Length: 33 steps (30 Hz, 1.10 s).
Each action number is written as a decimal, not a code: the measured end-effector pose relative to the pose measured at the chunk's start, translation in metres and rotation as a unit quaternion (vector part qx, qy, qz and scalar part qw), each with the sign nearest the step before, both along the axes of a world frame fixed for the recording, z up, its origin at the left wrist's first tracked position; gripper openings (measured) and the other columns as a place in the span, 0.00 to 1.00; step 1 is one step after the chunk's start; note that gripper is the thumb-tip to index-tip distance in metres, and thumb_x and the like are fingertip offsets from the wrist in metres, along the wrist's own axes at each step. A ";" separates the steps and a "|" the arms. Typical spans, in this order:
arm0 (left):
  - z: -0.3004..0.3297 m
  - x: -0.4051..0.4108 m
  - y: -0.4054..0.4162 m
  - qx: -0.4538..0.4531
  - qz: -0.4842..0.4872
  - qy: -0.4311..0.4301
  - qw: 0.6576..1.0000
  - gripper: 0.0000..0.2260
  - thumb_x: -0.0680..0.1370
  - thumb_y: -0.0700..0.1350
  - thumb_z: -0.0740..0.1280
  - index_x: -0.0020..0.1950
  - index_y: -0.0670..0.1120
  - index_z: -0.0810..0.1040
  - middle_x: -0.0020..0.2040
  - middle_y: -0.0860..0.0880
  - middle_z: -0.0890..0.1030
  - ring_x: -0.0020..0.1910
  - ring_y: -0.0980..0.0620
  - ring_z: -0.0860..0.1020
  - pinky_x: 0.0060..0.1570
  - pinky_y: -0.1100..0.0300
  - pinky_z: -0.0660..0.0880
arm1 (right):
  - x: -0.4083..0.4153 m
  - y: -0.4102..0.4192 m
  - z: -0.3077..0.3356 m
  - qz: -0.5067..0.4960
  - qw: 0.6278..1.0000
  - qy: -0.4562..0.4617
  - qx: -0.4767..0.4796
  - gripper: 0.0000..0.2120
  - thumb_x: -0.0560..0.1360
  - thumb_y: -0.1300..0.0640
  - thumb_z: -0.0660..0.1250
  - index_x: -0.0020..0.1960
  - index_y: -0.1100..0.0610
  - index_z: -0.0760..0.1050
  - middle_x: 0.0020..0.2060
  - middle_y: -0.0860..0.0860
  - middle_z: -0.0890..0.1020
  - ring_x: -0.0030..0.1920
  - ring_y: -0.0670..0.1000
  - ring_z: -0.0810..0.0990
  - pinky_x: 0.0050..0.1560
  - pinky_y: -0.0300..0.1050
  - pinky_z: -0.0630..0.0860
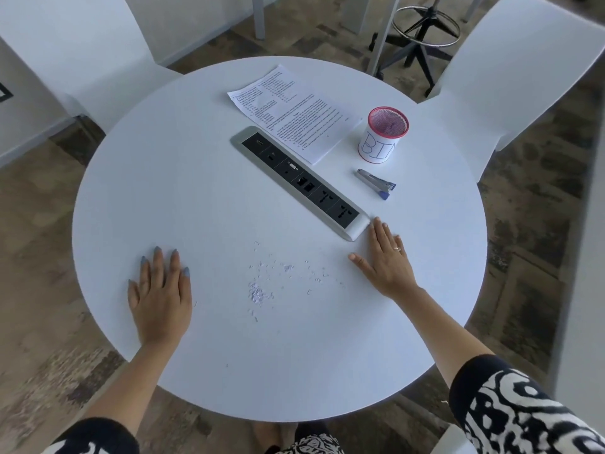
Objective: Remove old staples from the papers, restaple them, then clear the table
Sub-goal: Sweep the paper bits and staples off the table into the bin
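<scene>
Printed papers (291,109) lie at the far side of the round white table (196,191). To their right stands a pink mesh cup (384,134) wrapped in paper marked "BIN". A silver and blue stapler (376,184) lies in front of the cup. Several loose staples and paper bits (278,280) are scattered on the near part of the table. My left hand (160,296) rests flat on the table to the left of the scraps, holding nothing. My right hand (386,260) lies flat to their right, fingers apart, its fingertips near the end of the socket strip.
A silver socket strip (298,180) with black outlets runs diagonally across the table's middle. White chairs (510,77) stand at the far right and far left. A black stool base (422,34) is on the floor behind the table.
</scene>
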<state>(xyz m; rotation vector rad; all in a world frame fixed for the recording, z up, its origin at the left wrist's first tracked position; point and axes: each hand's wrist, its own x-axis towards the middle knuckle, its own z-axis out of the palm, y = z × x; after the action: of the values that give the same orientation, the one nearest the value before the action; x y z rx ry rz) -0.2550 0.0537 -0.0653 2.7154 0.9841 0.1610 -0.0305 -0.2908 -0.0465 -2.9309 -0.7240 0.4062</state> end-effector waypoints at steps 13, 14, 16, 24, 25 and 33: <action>-0.001 -0.001 0.000 0.003 -0.004 -0.001 1.000 0.27 0.83 0.56 0.45 0.76 0.44 0.65 0.77 0.40 0.64 0.77 0.39 0.59 0.69 0.34 0.58 | -0.063 0.004 0.003 0.125 0.991 0.010 0.041 0.44 0.72 0.26 0.36 0.78 0.54 0.41 0.77 0.48 0.42 0.77 0.50 0.40 0.76 0.51 0.40; -0.001 0.000 0.000 0.007 -0.006 0.000 1.000 0.27 0.83 0.55 0.46 0.76 0.43 0.66 0.77 0.40 0.64 0.77 0.38 0.60 0.69 0.34 0.59 | -0.058 -0.001 0.004 0.104 0.993 0.004 0.052 0.44 0.72 0.26 0.37 0.78 0.55 0.41 0.77 0.48 0.42 0.77 0.50 0.40 0.76 0.50 0.40; -0.001 0.000 0.000 0.007 -0.007 0.001 1.000 0.26 0.83 0.54 0.46 0.76 0.43 0.66 0.77 0.39 0.65 0.77 0.38 0.61 0.68 0.34 0.59 | -0.042 -0.017 0.007 0.032 0.997 -0.023 0.067 0.45 0.72 0.27 0.37 0.78 0.58 0.43 0.77 0.50 0.42 0.77 0.51 0.41 0.75 0.49 0.41; -0.003 0.000 0.000 0.006 -0.002 -0.001 1.000 0.27 0.83 0.55 0.45 0.77 0.44 0.64 0.78 0.41 0.63 0.78 0.39 0.59 0.70 0.35 0.58 | -0.032 -0.077 0.000 -0.135 0.991 -0.009 -0.013 0.50 0.68 0.24 0.32 0.77 0.58 0.39 0.77 0.50 0.40 0.77 0.49 0.39 0.76 0.53 0.42; -0.003 0.000 0.001 0.005 0.000 -0.001 1.000 0.27 0.83 0.56 0.45 0.77 0.45 0.64 0.78 0.41 0.63 0.78 0.39 0.59 0.70 0.35 0.58 | -0.038 -0.073 -0.003 -0.132 0.991 -0.017 -0.017 0.49 0.68 0.25 0.32 0.77 0.57 0.39 0.77 0.49 0.40 0.77 0.49 0.39 0.76 0.53 0.42; -0.003 0.001 -0.001 0.004 0.004 -0.001 1.000 0.26 0.83 0.55 0.45 0.77 0.45 0.65 0.78 0.41 0.64 0.77 0.39 0.60 0.70 0.35 0.58 | -0.037 -0.014 -0.003 -0.072 0.996 -0.051 -0.011 0.37 0.71 0.26 0.36 0.74 0.41 0.56 0.72 0.56 0.58 0.73 0.61 0.54 0.67 0.68 0.52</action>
<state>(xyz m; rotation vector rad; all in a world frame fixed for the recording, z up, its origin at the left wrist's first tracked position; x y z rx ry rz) -0.2544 0.0529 -0.0682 2.7177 0.9952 0.1692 -0.0671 -0.3047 -0.0492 -3.0188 -0.5157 0.2549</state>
